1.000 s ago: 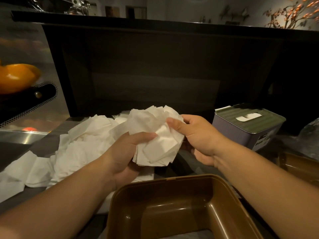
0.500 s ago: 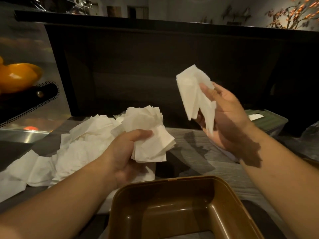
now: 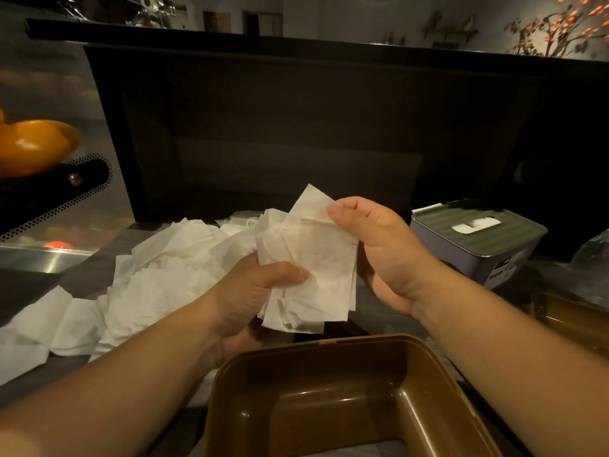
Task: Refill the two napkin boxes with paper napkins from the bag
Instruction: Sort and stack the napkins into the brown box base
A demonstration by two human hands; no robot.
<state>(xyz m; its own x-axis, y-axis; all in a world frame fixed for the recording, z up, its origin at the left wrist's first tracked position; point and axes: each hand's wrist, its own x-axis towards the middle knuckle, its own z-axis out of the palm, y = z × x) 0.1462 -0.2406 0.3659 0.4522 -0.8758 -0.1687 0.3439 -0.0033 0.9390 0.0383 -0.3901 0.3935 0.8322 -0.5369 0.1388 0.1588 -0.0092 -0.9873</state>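
Gripping one napkin stack, both hands hide their fingers — brown box seemingly empty, cropped below.

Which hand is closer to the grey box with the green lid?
Right. The right hand holds the stack of white paper napkins just beside the grey box with the green ribbed lid; the left hand grips the stack's far side.

Open box nearest — loose napkins behind-left (on the counter), lidded box right
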